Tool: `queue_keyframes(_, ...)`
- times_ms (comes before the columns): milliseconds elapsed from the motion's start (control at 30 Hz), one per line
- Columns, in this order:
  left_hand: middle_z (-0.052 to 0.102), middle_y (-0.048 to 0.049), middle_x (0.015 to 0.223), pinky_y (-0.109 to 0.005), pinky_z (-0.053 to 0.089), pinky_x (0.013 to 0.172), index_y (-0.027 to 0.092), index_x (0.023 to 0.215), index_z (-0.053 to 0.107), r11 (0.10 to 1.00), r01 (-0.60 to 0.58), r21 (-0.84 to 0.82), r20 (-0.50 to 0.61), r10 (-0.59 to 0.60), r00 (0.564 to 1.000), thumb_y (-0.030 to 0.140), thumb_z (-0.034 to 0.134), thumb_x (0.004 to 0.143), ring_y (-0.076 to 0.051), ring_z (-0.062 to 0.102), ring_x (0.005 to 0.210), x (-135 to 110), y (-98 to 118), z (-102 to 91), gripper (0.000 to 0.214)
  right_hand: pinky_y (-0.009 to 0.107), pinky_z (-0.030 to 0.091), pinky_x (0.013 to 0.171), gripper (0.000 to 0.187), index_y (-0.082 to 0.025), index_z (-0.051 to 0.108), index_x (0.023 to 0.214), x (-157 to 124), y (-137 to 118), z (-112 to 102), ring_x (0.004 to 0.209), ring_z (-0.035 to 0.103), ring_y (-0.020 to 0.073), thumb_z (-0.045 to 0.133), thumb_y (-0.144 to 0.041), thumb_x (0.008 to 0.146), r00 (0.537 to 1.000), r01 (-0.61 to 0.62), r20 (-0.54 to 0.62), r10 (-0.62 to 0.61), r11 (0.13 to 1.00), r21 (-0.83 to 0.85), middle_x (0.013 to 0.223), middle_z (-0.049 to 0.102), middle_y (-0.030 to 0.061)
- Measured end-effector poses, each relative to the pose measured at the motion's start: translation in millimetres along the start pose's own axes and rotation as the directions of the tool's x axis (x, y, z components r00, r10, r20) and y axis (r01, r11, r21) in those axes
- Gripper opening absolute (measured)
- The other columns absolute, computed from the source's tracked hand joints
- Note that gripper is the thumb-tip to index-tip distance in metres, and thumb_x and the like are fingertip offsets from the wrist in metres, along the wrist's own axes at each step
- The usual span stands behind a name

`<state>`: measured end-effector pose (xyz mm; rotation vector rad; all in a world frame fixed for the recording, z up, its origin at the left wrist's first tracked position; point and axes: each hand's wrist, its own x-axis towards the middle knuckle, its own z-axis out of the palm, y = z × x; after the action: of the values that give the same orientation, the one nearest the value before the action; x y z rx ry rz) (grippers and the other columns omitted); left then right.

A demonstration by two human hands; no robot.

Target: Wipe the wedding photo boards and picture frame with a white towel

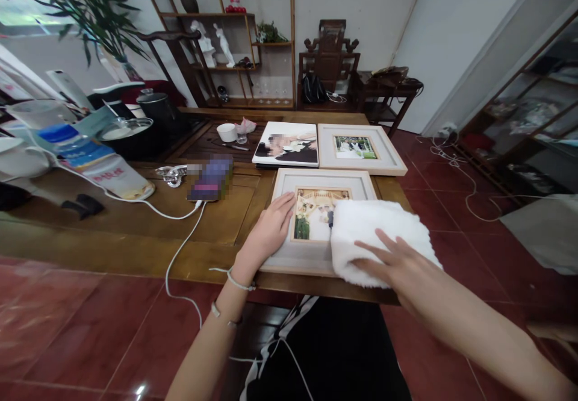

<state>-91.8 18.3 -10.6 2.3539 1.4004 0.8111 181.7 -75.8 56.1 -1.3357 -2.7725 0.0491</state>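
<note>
A white-framed photo (316, 181) lies flat at the near edge of the wooden table (135, 238). My left hand (270, 227) rests flat on the frame's left side, fingers stretched out. A folded white cloth (374, 223) covers the frame's right side. My right hand (391, 261) presses flat on the near part of the cloth, fingers spread.
Behind lie a frameless photo print (286, 143) and a second white frame (361, 148). A phone (211, 178) on a white cable, a packet (97, 163), a small white cup (226, 132) and a kettle (156, 103) stand left. Shelves and a carved chair (329, 58) line the far wall.
</note>
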Motion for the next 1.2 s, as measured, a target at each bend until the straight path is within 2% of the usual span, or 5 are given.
queue_keyframes(267, 0.044, -0.0103, 0.136, -0.045, 0.033, 0.105, 0.017, 0.129, 0.044, 1.000, 0.000, 0.011, 0.008, 0.000, 1.000, 0.022, 0.033, 0.091, -0.021, 0.036, 0.129, 0, 0, 0.4, 0.040, 0.056, 0.036, 0.100, 0.087, -0.036, 0.045, 0.127, 14, 11, 6, 0.131, 0.025, 0.0315, 0.035, 0.009, 0.054, 0.999, -0.032, -0.018, 0.032, 0.999, 0.021, 0.136, 0.043, -0.0040)
queue_keyframes(367, 0.043, -0.0100, 0.137, -0.045, 0.033, 0.105, 0.018, 0.130, 0.043, 1.000, 0.002, 0.012, 0.008, -0.002, 1.000, 0.022, 0.033, 0.091, -0.021, 0.036, 0.129, 0, 1, -0.1, 0.040, 0.057, 0.034, 0.101, 0.082, -0.030, 0.046, 0.127, 36, 34, 16, 0.132, 0.024, 0.0315, 0.034, 0.009, 0.056, 0.982, -0.099, -0.161, 0.100, 0.995, 0.017, 0.138, 0.041, -0.0001)
queue_keyframes(567, 0.043, -0.0094, 0.137, -0.045, 0.033, 0.105, 0.019, 0.130, 0.043, 1.000, -0.003, 0.009, 0.011, 0.003, 1.000, 0.022, 0.033, 0.091, -0.021, 0.036, 0.129, 0, 0, -0.5, 0.040, 0.050, 0.040, 0.098, 0.070, -0.021, 0.040, 0.131, 69, 73, 29, 0.131, 0.028, 0.0273, 0.035, 0.004, 0.066, 0.863, -0.228, -0.432, 0.263, 0.965, 0.132, 0.133, 0.047, 0.0075)
queue_keyframes(833, 0.043, -0.0096, 0.137, -0.046, 0.033, 0.105, 0.019, 0.130, 0.043, 1.000, 0.013, 0.009, 0.017, -0.013, 1.000, 0.024, 0.033, 0.092, -0.021, 0.036, 0.128, 0, 0, -0.3, 0.040, 0.062, 0.015, 0.104, 0.074, -0.024, 0.052, 0.120, 79, 65, 18, 0.132, 0.026, 0.0247, 0.035, 0.006, 0.055, 0.981, -0.011, -0.192, 0.003, 0.999, -0.038, 0.125, 0.056, 0.0050)
queue_keyframes(1200, 0.044, -0.0098, 0.136, -0.044, 0.032, 0.106, 0.018, 0.129, 0.044, 1.000, 0.018, 0.002, 0.015, -0.018, 1.000, 0.023, 0.033, 0.092, -0.021, 0.036, 0.129, 0, 1, -0.6, 0.040, 0.046, 0.019, 0.111, 0.087, -0.036, 0.046, 0.125, 5, 0, -17, 0.133, 0.025, 0.0175, 0.033, 0.006, 0.050, 0.986, 0.139, 0.065, -0.152, 0.976, 0.166, 0.141, 0.036, -0.0073)
